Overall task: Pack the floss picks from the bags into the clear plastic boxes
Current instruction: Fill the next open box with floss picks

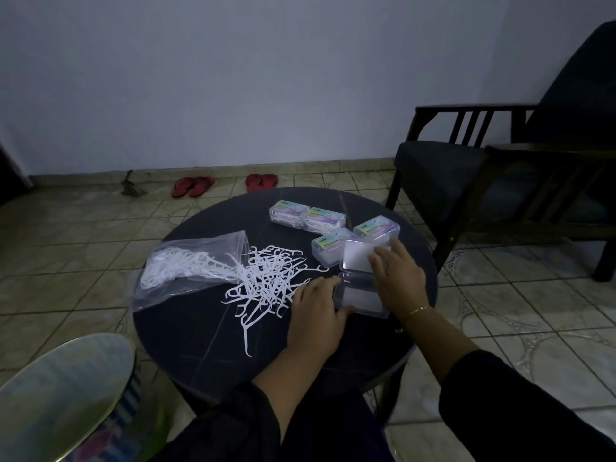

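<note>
A round dark bench [200, 328] carries everything. At its left lies a clear bag [186, 261], flat on its side, its long axis running left to right with the open mouth facing right. Some floss picks are still inside it; the rest, the loose picks [266, 281], spill from the mouth into a tangled heap at the middle of the bench, pointing every which way. A few stragglers at the near edge of the heap lie with their long handles running toward the person.

Right of the heap sits an open box [363, 285], clear, its lid [361, 258] swung back on the far side so box and lid together stretch away from the person. The left hand [316, 315] rests at the box's near-left corner, fingers loosely curled against its edge, thumb touching the front wall. The right hand [396, 275] lies over the right side of the box and lid, fingers spread and flat, clasping nothing. A thin bracelet [416, 311] circles the right wrist.

Beyond the open box stand four closed boxes [306, 216] with coloured labels, two at the far edge side by side, two nearer, just beside the lid.
</note>
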`<state>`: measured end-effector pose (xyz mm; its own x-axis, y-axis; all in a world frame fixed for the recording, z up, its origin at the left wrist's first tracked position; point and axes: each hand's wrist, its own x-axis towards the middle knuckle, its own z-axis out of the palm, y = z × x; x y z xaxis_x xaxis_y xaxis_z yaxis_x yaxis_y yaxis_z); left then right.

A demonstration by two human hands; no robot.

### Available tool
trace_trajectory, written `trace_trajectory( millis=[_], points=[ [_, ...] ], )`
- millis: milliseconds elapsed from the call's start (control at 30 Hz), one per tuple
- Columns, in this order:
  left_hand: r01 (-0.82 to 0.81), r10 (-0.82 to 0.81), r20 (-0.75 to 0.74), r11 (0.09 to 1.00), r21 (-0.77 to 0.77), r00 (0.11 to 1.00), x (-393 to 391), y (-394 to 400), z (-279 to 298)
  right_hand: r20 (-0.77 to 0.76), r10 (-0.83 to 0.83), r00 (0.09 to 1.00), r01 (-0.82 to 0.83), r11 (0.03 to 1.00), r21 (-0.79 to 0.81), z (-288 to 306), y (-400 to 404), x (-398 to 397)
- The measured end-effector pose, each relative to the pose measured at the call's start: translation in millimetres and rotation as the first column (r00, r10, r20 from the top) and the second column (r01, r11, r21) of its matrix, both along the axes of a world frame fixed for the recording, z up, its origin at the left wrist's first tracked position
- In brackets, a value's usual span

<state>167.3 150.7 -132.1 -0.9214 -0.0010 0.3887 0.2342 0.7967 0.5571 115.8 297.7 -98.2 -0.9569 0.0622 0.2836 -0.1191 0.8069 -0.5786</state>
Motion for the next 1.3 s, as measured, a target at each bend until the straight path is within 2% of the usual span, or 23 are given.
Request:
trace_trajectory(
  millis=[67,133,200,300,367,533,667,767,867,967,1067,1133,1200,1300],
  points=[
    [0.007,-0.007,0.003,0.999,-0.048,1.000,-1,1,0,0.155,0.011,0.988,-0.009,1.000,-0.012,-8,6,-6],
    [0.017,-0.015,0.021,0.997,-0.077,1.000,-1,1,1,0.309,0.007,0.951,-0.030,0.997,0.069,-14,8,-11],
    [0.021,-0.018,0.032,0.994,-0.104,0.999,-1,1,1,0.360,0.008,0.933,-0.038,0.996,0.077,-15,8,-14],
    [0.024,-0.018,0.052,0.993,-0.114,0.998,1,1,2,0.323,0.030,0.946,-0.012,0.998,-0.057,-7,5,-10],
    [0.023,-0.021,0.032,0.996,-0.090,0.999,3,1,3,0.294,0.016,0.956,0.007,0.997,-0.075,-2,3,-7],
    [0.007,-0.007,-0.075,1.000,0.001,0.997,9,-3,1,0.252,-0.026,0.967,0.017,0.999,0.037,12,-7,9],
    [-0.027,0.029,-0.186,1.000,0.011,0.982,21,-24,3,0.136,-0.082,0.987,0.070,0.994,0.089,23,-24,25],
    [-0.083,0.074,-0.244,0.996,-0.027,0.967,26,-59,7,0.039,-0.019,0.999,0.009,0.970,0.244,26,-39,32],
    [-0.135,0.123,-0.138,0.988,-0.080,0.983,31,-99,18,0.076,0.178,0.981,-0.193,0.861,0.472,31,-53,38],
    [-0.157,0.165,0.045,0.977,-0.143,0.985,39,-131,26,0.156,0.272,0.950,-0.311,0.759,0.572,31,-67,40],
    [-0.094,0.139,0.222,0.975,-0.202,0.965,46,-148,26,0.231,0.272,0.934,-0.356,0.737,0.575,26,-80,41],
    [-0.052,0.118,0.281,0.971,-0.231,0.953,48,-151,24,0.280,0.262,0.924,-0.380,0.716,0.585,23,-87,40],
    [-0.033,0.106,0.299,0.971,-0.237,0.948,46,-152,23,0.332,0.232,0.914,-0.393,0.701,0.595,20,-94,39],
    [-0.030,0.096,0.269,0.970,-0.240,0.958,40,-149,22,0.354,0.173,0.919,-0.361,0.728,0.583,16,-103,38]
  ],
)
